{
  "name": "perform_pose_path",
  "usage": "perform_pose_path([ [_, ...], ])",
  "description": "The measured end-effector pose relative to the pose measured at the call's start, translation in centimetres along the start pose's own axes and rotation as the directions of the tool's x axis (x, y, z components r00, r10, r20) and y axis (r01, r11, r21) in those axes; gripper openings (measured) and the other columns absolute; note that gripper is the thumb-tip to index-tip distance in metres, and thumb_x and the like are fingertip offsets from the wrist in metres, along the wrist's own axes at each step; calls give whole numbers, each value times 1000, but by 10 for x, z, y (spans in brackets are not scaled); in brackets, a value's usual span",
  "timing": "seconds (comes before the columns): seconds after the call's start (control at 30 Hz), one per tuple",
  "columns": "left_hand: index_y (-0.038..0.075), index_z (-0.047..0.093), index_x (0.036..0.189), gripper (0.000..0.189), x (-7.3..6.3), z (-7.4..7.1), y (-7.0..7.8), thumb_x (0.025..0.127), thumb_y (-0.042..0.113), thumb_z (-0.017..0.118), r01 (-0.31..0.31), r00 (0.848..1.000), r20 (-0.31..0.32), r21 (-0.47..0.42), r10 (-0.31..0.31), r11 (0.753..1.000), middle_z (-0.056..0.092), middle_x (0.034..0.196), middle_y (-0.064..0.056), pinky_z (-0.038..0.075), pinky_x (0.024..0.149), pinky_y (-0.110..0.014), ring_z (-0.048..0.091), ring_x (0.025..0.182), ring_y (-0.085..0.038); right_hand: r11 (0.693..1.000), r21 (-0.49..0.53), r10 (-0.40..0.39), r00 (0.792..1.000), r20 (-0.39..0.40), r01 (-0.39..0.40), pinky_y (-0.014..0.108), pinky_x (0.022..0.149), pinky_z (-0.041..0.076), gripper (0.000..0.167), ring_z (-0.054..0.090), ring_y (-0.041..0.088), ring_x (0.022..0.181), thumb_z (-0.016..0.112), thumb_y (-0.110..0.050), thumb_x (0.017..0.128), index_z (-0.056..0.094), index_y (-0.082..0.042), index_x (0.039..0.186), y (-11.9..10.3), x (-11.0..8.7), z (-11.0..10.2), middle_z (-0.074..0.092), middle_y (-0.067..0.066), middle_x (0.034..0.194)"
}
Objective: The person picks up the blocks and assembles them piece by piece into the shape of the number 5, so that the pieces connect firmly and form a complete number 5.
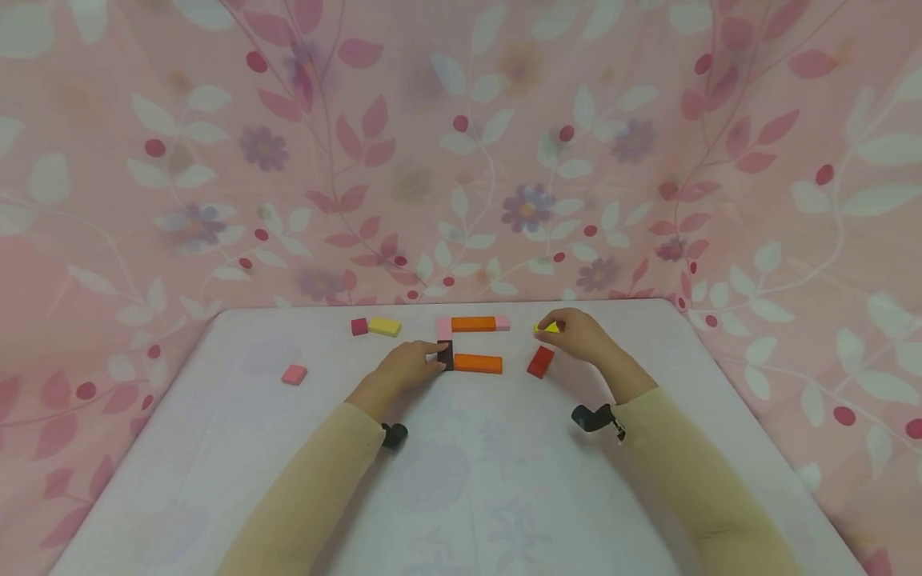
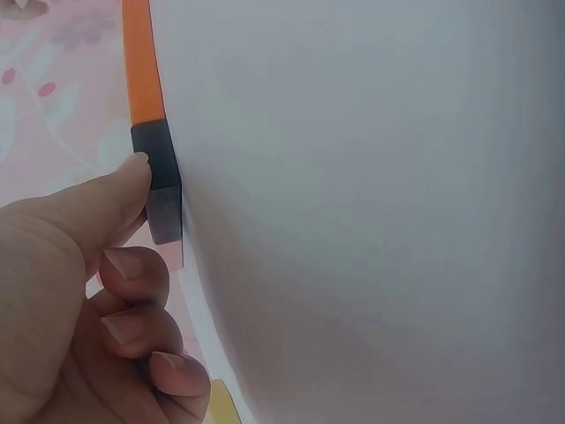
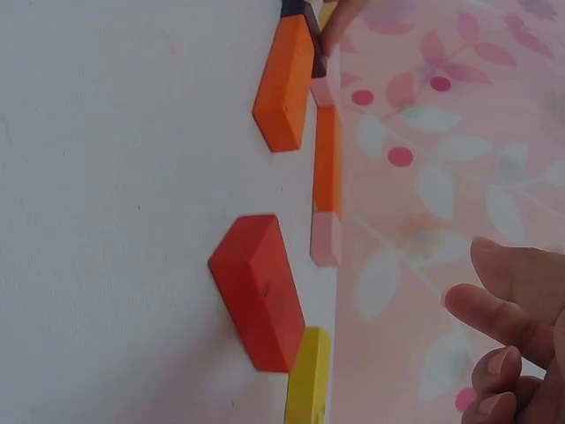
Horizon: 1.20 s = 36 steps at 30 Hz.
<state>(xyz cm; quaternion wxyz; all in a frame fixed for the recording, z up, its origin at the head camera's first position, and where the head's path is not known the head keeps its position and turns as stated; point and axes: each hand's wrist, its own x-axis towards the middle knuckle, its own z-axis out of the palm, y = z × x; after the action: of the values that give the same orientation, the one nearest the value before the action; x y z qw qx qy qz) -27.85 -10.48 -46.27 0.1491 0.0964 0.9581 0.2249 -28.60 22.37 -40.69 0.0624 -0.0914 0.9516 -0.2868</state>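
My left hand (image 1: 409,366) holds a black block (image 1: 446,356) between thumb and fingers. That block stands at the left end of an orange block (image 1: 479,364), with a pink block (image 1: 444,328) just beyond it. Over a yellow block (image 3: 307,375) at the right is my right hand (image 1: 579,334), its thumb and forefinger parted with nothing held. The yellow block lies on the table, partly covered by this hand in the head view. Beside it, nearer me, lies a red block (image 1: 541,362). A second orange block (image 1: 473,324) and a small pink block (image 1: 503,323) continue the far row.
Left of the row lie a dark pink block (image 1: 359,326) and a pale yellow block (image 1: 385,326). A salmon block (image 1: 294,374) sits by itself further left. The white-covered table (image 1: 432,480) ends at a floral cloth (image 1: 403,160) behind and at both sides.
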Motion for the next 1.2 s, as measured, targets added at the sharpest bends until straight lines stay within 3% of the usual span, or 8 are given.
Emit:
perform_pose_path([
  [0.13, 37, 50, 147, 52, 0, -1, 0, 98, 38, 65, 11, 1000, 8, -7, -11, 1000, 50, 149, -11, 34, 112, -55, 44, 138, -33, 1000, 7, 21, 999, -33, -21, 36, 68, 42, 32, 50, 28, 84, 70, -34, 93, 72, -12, 115, 17, -4, -11, 51, 11, 92],
  [0.27, 38, 50, 147, 52, 0, -2, 0, 97, 39, 65, 28, 1000, 11, -9, -28, 1000, 50, 149, -11, 34, 112, -55, 44, 138, -33, 998, 27, 53, 998, -47, -51, 35, 65, 40, 34, 48, 27, 82, 69, -33, 94, 71, -10, 118, 33, -7, -17, 47, 11, 90],
  [0.57, 39, 50, 147, 51, 0, 0, 0, 97, 39, 65, 25, 1000, 12, -4, -25, 1000, 50, 150, -11, 33, 113, -55, 45, 137, -33, 995, 41, 94, 991, -97, -91, 35, 64, 35, 36, 44, 26, 77, 69, -30, 94, 68, -5, 121, 72, -7, -12, 45, 9, 83],
  [0.77, 39, 49, 147, 53, 1, 4, 0, 97, 39, 66, 34, 999, 25, -5, -34, 999, 50, 150, -10, 34, 113, -54, 43, 138, -32, 987, 84, 145, 985, -98, -137, 35, 68, 38, 43, 46, 28, 86, 70, -32, 94, 64, -4, 127, 95, -7, -6, 48, 13, 95],
  [1.2, 39, 47, 148, 55, -1, 0, 2, 97, 39, 66, 40, 999, 22, 2, -40, 999, 48, 151, -11, 33, 113, -56, 41, 140, -34, 977, 121, 182, 981, -62, -173, 35, 67, 37, 53, 44, 25, 81, 72, -31, 93, 58, -2, 134, 117, -1, -4, 46, 11, 91],
])
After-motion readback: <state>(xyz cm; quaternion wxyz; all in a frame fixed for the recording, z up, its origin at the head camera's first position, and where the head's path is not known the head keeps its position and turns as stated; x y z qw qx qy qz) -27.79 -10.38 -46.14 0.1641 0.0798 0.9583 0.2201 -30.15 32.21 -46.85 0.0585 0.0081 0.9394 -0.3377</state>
